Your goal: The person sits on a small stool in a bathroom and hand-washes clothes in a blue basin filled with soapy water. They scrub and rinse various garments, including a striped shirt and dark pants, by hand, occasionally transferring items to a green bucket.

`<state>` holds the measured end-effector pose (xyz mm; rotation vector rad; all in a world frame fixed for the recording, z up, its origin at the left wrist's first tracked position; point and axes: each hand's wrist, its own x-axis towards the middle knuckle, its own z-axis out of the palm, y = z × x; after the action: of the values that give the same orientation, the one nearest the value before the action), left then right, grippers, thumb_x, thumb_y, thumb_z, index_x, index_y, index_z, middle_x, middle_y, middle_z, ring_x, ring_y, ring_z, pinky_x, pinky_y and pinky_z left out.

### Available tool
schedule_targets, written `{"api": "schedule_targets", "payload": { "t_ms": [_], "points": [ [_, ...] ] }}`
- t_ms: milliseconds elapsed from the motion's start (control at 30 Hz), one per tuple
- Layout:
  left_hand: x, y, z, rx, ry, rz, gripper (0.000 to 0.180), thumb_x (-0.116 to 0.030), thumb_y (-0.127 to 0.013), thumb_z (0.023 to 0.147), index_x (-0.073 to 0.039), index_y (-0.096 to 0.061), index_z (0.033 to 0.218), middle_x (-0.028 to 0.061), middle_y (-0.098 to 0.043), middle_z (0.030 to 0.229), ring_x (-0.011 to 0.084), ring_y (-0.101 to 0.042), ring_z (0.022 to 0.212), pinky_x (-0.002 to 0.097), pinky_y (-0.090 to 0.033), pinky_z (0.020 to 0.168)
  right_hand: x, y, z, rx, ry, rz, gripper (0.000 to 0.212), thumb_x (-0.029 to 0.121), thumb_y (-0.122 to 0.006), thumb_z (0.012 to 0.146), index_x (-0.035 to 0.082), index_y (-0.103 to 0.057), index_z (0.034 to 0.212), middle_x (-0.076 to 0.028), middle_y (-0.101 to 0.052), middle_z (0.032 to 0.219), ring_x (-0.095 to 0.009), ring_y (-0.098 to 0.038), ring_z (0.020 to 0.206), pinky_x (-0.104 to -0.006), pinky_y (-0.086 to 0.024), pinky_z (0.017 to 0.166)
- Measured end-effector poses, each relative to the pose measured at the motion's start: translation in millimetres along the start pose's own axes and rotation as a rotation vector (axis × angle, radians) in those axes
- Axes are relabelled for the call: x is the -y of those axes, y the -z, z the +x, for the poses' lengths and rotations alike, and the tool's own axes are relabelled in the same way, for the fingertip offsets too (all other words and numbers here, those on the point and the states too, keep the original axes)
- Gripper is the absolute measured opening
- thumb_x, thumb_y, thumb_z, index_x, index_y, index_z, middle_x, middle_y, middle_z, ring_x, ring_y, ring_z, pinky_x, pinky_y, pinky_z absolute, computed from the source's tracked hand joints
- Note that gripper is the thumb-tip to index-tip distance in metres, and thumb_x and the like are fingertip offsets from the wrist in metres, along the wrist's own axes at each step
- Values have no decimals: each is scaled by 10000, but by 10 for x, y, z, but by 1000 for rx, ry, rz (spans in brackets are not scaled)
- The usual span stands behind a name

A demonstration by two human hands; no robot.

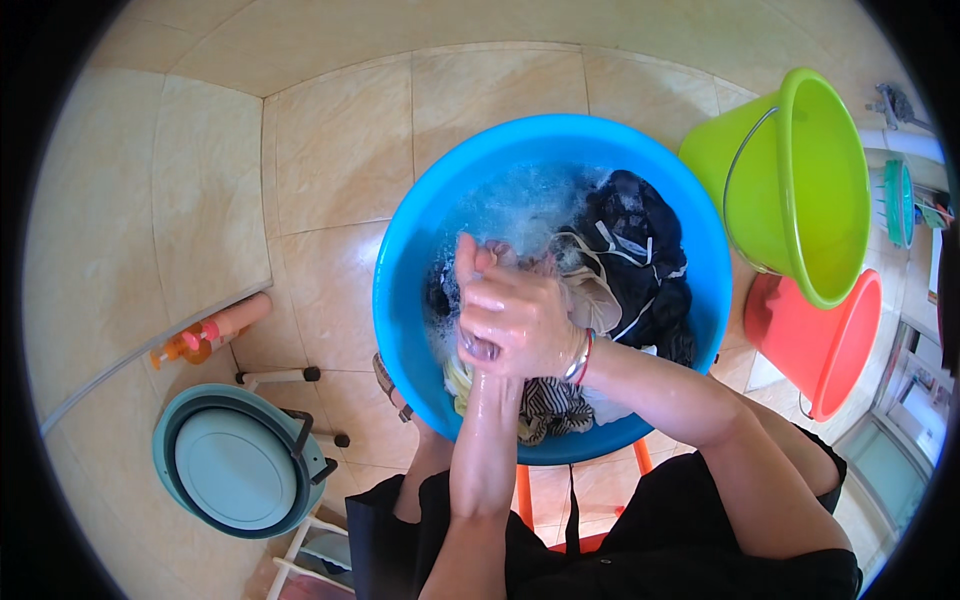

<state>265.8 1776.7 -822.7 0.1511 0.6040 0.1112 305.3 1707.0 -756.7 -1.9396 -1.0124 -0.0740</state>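
Observation:
Over a blue basin [397,262], my two hands are pressed together. My right hand [522,315], with a red band and a silver bracelet at its wrist, wraps across my left hand [466,262] and hides most of it. A small wet mauve piece of cloth [479,347] shows below the right fingers, bunched between both hands. Soapy water [520,200] fills the far part of the basin. Dark clothes with white trim [630,235] lie at its right. Beside my right wrist is a beige cloth [592,295], and a striped garment [555,408] lies nearer me.
A lime green bucket [740,150] with a wire handle stands right of the basin, a coral bucket [790,325] nearer. At left are a folding grey-green basin [175,440] on a stand and pump bottles [235,317] by the wall. Orange stool legs [524,495] show beneath the blue basin.

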Motion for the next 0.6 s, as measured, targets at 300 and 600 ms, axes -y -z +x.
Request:
{"api": "schedule_targets", "payload": {
  "t_ms": [300,600],
  "points": [
    [201,28,-38,-498,-180,469,274,-374,-625,899,-113,-586,970,55,-594,972,188,-577,968,338,-457,901,-1087,-65,-234,117,-553,-198,248,319,-687,745,82,-615,730,-82,-625,804,-303,-646,727,-420,-516,611],
    [-108,731,177,-221,-214,206,492,-143,-483,979,-171,-379,1459,99,-433,1449,271,-458,1285,456,-360,1075,-1316,-183,-388,347,-212,-426,510,399,-640,859,116,-522,1266,-188,-598,1102,-399,-590,1018,-469,-497,861]
  ]
}}
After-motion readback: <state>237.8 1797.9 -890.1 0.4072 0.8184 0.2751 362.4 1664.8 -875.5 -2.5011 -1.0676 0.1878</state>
